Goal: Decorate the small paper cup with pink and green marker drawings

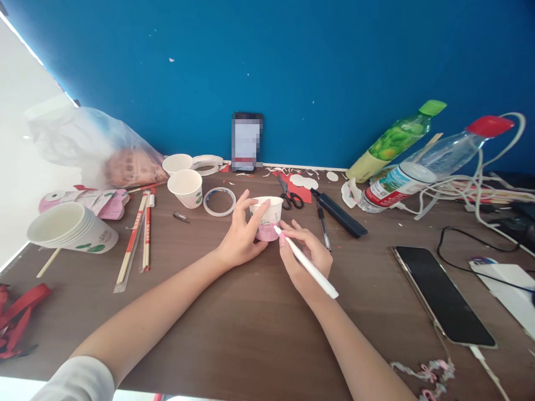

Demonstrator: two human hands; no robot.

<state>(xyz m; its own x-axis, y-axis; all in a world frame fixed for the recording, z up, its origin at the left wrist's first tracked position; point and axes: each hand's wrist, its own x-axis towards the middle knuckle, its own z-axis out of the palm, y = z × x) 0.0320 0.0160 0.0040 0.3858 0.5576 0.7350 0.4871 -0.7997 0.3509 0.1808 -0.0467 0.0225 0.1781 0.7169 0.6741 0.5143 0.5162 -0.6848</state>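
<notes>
A small white paper cup [267,214] with a pink band round its base stands upright on the brown table [234,323]. My left hand [240,236] is wrapped round the cup's left side, thumb on the rim. My right hand [307,259] is closed on a white marker pen [307,263] whose pink tip touches the pink band at the cup's lower right.
Paper cups [186,186], a stack of cups on its side [69,228], a tape ring [219,200], chopsticks [140,236], scissors [288,195], pens [338,213], two bottles [413,167], cables [476,184], a phone lying flat [443,295] and a propped phone [246,142] surround the hands.
</notes>
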